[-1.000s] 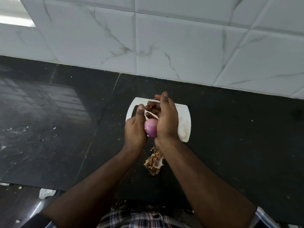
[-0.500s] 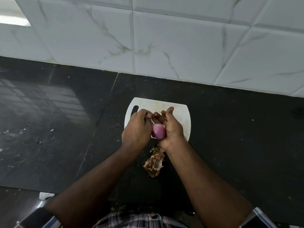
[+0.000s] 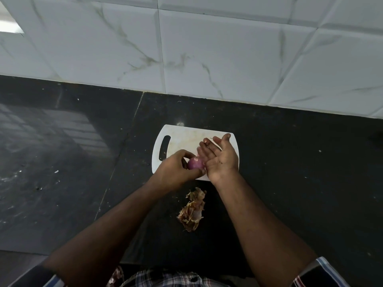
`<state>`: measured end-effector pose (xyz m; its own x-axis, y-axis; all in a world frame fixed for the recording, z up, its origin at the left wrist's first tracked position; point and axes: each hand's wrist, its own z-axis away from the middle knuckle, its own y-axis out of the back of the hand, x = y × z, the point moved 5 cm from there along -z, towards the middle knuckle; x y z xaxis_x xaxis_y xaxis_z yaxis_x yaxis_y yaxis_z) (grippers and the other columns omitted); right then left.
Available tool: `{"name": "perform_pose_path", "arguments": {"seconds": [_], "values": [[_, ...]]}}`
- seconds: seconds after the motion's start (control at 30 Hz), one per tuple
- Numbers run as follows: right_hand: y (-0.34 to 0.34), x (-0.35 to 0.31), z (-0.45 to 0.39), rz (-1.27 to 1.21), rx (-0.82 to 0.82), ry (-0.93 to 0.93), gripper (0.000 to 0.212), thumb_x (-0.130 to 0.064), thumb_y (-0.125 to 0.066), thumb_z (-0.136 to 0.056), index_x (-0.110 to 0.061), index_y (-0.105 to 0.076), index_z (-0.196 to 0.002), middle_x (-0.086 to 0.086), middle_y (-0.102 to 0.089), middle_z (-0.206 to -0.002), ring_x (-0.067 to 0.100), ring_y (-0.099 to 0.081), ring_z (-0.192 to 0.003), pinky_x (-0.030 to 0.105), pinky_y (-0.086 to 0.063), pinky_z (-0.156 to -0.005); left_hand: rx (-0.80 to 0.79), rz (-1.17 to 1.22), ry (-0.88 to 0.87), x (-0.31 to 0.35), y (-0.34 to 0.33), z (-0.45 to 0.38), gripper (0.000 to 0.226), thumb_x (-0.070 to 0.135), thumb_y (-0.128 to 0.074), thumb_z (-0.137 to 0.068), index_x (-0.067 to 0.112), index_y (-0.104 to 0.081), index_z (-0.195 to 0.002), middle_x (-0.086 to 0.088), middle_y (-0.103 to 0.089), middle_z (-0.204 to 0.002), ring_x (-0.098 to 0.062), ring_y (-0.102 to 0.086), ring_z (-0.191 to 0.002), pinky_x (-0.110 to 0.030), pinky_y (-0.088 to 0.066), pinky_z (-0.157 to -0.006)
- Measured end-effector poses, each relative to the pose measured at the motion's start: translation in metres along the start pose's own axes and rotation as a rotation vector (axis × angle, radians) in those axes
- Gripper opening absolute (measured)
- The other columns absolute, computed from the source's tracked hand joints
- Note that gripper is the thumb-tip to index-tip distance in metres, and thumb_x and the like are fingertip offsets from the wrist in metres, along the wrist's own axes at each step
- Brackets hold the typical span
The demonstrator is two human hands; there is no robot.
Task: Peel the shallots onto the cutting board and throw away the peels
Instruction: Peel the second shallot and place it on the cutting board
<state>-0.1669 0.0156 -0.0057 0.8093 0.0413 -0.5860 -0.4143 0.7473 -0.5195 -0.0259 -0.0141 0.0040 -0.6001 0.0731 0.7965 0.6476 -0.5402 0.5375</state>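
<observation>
Black stone worktop point(image 3: 290, 172), polished and glossy, catches window reflections. The white plastic cutting board point(image 3: 182, 137) looks matt and scuffed. Peeled shallot point(image 3: 195, 163) shines smooth; peels point(image 3: 192, 212) lie papery, dry.

Bare dark counter point(image 3: 290, 172) lies open left and right of the cutting board point(image 3: 180, 137), while the peel pile point(image 3: 192, 210) sits just before its near edge, between the forearms.
</observation>
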Motion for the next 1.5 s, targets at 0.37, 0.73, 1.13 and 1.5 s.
{"name": "perform_pose_path", "arguments": {"seconds": [0.37,0.73,1.13,1.5], "values": [[0.037,-0.039,-0.020,1.321,-0.036,0.404,0.051,-0.022,-0.082,-0.082,-0.020,-0.065,-0.129,-0.001,-0.068,-0.126,0.017,-0.067,-0.104,0.035,-0.055,-0.091,0.080,-0.238,0.043,-0.024,0.017,-0.076,0.059,0.053,-0.078,-0.076,0.025,-0.057,-0.123,-0.005,-0.062,-0.110,-0.019,-0.063,-0.083,-0.027,-0.046,-0.059],[0.008,-0.022,-0.027,1.672,-0.277,0.491,0.059,-0.026,-0.077,-0.085,-0.015,-0.056,-0.140,0.005,-0.061,-0.139,0.024,-0.056,-0.127,0.031,-0.042,-0.106,0.010,-0.200,0.052,-0.023,0.011,-0.072,0.089,0.039,-0.085,-0.077,0.021,-0.040,-0.151,-0.005,-0.055,-0.111,-0.015,-0.056,-0.087,-0.028,-0.044,-0.068],[0.024,-0.011,0.025,1.364,-0.191,0.535,0.061,-0.032,-0.091,-0.069,-0.024,-0.064,-0.123,-0.004,-0.055,-0.120,0.008,-0.057,-0.102,0.017,-0.046,-0.082,-0.005,0.196,0.066,-0.028,0.014,-0.003,0.023,0.010,-0.049,-0.103,0.024,-0.065,-0.111,-0.001,-0.073,-0.104,-0.021,-0.069,-0.088,-0.035,-0.056,-0.071],[0.035,0.028,0.082,0.859,-0.190,0.353,0.020,-0.013,-0.071,-0.092,-0.017,-0.074,-0.111,0.002,-0.076,-0.101,0.018,-0.075,-0.093,0.042,-0.062,-0.085,-0.272,0.856,0.057,-0.033,0.002,0.052,0.048,-0.005,-0.071,-0.085,0.009,-0.062,-0.130,-0.021,-0.071,-0.118,-0.033,-0.070,-0.110,-0.038,-0.060,-0.089]]}}
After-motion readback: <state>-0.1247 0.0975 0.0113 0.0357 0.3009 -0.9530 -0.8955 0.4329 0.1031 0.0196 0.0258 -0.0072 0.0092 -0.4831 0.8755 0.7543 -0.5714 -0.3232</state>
